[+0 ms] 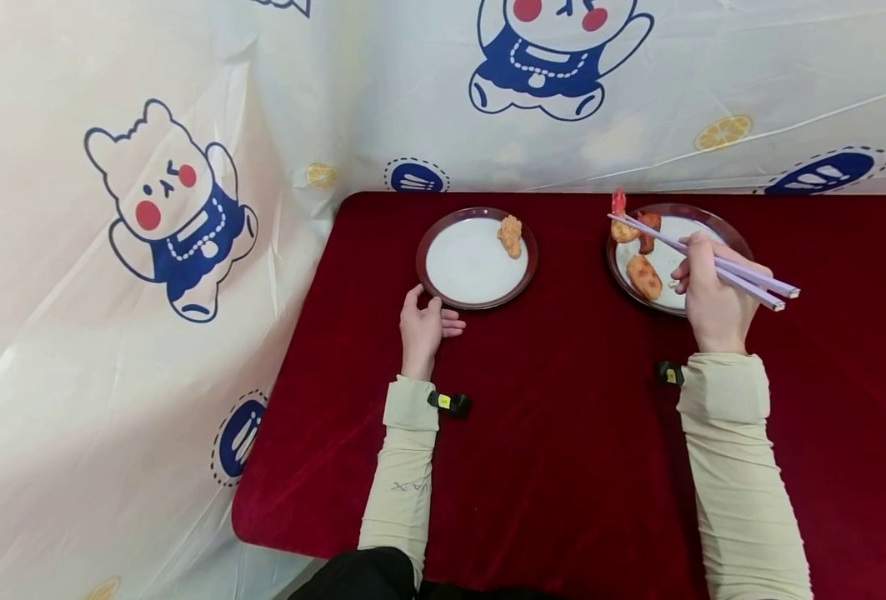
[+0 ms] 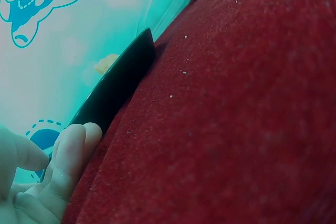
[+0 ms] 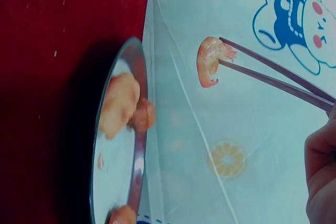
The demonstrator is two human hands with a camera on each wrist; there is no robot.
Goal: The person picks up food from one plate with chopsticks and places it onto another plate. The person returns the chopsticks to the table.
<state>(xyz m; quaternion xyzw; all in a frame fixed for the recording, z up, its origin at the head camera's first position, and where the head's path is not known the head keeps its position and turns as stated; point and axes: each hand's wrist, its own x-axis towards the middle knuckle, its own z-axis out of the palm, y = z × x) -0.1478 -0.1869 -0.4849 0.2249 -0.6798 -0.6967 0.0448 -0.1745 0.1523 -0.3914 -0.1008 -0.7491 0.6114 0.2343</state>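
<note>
Fingers of the person's right hand [image 1: 716,292] curl round a pair of lilac chopsticks [image 1: 743,275], whose tips pinch a red-tailed shrimp [image 3: 208,56]; the right wrist view shows it raised above the right-hand plate [image 1: 731,233], apart from the rim. Just beside it from above, a dark brown piece [image 1: 649,222] lies partly under the line of the chopsticks, with a golden nugget [image 1: 643,277] nearer the person. That hand blocks my sight of the plate's near right part.

Well to the left, the left hand [image 1: 422,329], its fingers loosely spread, touches the near left rim of another brown-rimmed plate [image 1: 461,271], which carries a crumbly fried piece [image 1: 511,237] towards its right side. Both plates sit on the red-covered desk [image 1: 548,433], close to the cartoon-printed sheet [image 1: 367,83] behind.
</note>
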